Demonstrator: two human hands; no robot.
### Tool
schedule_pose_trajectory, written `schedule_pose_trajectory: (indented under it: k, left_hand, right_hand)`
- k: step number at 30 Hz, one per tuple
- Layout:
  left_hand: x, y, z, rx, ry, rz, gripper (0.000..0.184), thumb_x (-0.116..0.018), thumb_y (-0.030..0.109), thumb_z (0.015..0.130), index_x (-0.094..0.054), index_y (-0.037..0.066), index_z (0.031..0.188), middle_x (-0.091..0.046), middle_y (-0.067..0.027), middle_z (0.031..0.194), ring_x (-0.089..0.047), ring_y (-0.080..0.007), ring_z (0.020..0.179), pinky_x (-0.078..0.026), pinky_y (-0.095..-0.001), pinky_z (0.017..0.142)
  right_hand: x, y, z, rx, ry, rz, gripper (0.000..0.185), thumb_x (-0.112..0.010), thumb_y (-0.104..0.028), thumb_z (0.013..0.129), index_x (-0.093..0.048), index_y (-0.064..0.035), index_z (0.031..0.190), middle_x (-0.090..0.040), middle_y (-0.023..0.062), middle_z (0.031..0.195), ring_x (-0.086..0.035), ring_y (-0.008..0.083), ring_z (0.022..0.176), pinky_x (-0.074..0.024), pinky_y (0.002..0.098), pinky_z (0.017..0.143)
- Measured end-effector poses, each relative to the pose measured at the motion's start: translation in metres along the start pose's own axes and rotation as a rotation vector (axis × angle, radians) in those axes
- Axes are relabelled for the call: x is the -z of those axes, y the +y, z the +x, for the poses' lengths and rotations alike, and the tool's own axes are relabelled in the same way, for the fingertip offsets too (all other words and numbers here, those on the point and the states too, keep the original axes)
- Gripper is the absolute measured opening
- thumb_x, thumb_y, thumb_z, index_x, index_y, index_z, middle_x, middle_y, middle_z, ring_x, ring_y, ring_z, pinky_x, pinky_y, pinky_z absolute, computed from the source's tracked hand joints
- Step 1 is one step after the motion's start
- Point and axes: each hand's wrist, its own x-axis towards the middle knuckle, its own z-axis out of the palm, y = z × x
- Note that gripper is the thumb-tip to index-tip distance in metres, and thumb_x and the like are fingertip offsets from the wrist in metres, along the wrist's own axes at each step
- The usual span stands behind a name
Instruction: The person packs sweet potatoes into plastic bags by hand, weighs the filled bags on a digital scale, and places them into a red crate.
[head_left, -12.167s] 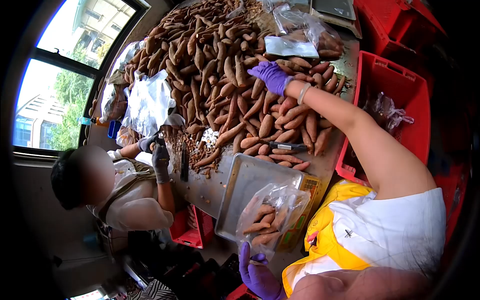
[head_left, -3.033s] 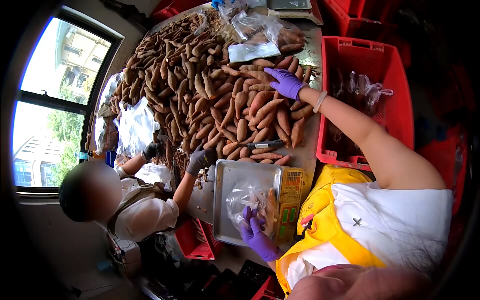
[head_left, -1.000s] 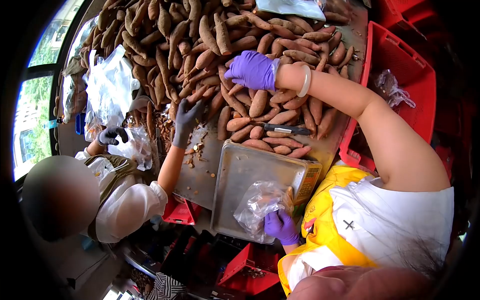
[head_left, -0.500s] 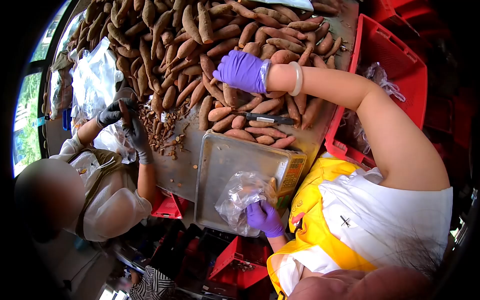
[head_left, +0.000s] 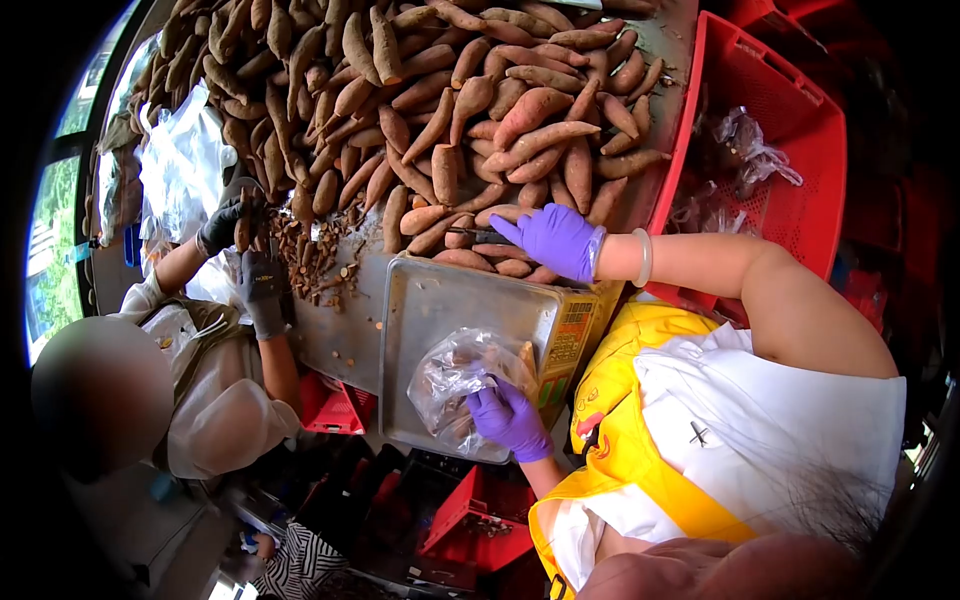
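Observation:
My left hand [head_left: 508,412], in a purple glove, is closed on the edge of a clear plastic bag [head_left: 455,372]. Sweet potatoes show through the bag, which lies on the metal tray [head_left: 408,300] of a scale. My right hand [head_left: 553,242], also gloved in purple, is over a black tool [head_left: 485,236] at the near edge of the sweet potato pile [head_left: 540,112]. Its index finger is stretched out, the other fingers are partly hidden, and no potato shows in it. The tool's far end sticks out past the fingers; the rest is covered.
A co-worker [head_left: 230,415] in dark gloves holds a sweet potato at the left, beside white plastic bags [head_left: 185,160] and brown scraps [head_left: 315,250]. A red crate [head_left: 815,190] with bagged items stands at the right. Another red crate [head_left: 465,525] is below the scale.
My right hand has moved from above the potato pile to the black tool, and its index finger has extended. My left hand keeps hold of the bag. The view has shifted slightly.

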Motion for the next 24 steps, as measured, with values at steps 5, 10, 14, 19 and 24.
schedule_pose_trajectory:
  k: [5, 10, 14, 19, 24]
  left_hand:
    - [0.002, 0.006, -0.005, -0.025, -0.002, -0.035, 0.030, -0.058, 0.003, 0.088, -0.061, -0.006, 0.116, -0.061, -0.0224, 0.099, -0.060, -0.0358, 0.082, -0.049, -0.0397, 0.076]
    - [0.003, 0.010, -0.006, -0.056, -0.026, -0.010, 0.032, -0.057, 0.001, 0.088, -0.060, -0.006, 0.118, -0.060, -0.0225, 0.103, -0.060, -0.0354, 0.089, -0.048, -0.0388, 0.081]
    - [0.006, 0.014, -0.007, 0.063, -0.107, -0.027, 0.031, -0.057, 0.001, 0.088, -0.060, -0.006, 0.118, -0.058, -0.0233, 0.109, -0.060, -0.0344, 0.094, -0.048, -0.0371, 0.083]
    - [0.001, 0.000, -0.015, 0.044, -0.088, -0.003, 0.030, -0.059, 0.004, 0.089, -0.060, -0.006, 0.117, -0.057, -0.0224, 0.115, -0.059, -0.0325, 0.103, -0.047, -0.0367, 0.088]
    - [0.002, -0.007, -0.026, 0.028, 0.011, -0.133, 0.032, -0.060, 0.007, 0.091, -0.059, -0.004, 0.121, -0.057, -0.0188, 0.123, -0.057, -0.0265, 0.108, -0.046, -0.0357, 0.093]
  right_hand:
    - [0.028, 0.025, -0.010, 0.138, 0.345, -0.361, 0.045, -0.048, -0.022, 0.088, -0.051, -0.0074, 0.131, -0.057, 0.0116, 0.111, -0.057, 0.0220, 0.083, -0.0456, 0.0334, 0.075]
    - [0.065, 0.077, 0.018, -0.035, 0.391, -0.422, 0.064, -0.060, -0.038, 0.081, -0.043, -0.0147, 0.138, -0.048, 0.0060, 0.126, -0.047, 0.0247, 0.114, -0.0389, 0.0379, 0.095]
    - [0.092, 0.119, 0.057, 0.150, 0.254, -0.325, 0.085, -0.066, -0.048, 0.075, -0.036, -0.0121, 0.146, -0.060, 0.0090, 0.109, -0.057, 0.0275, 0.092, -0.0454, 0.0386, 0.086]
    - [0.117, 0.132, 0.097, 0.094, 0.540, -0.501, 0.065, -0.059, -0.047, 0.086, -0.050, -0.0049, 0.134, -0.062, 0.0115, 0.089, -0.058, 0.0267, 0.079, -0.0461, 0.0376, 0.073]
    - [0.120, 0.090, 0.052, 0.261, 0.489, -0.383, 0.047, -0.058, -0.041, 0.089, -0.055, -0.0091, 0.123, -0.061, 0.0131, 0.094, -0.058, 0.0256, 0.085, -0.0459, 0.0367, 0.074]
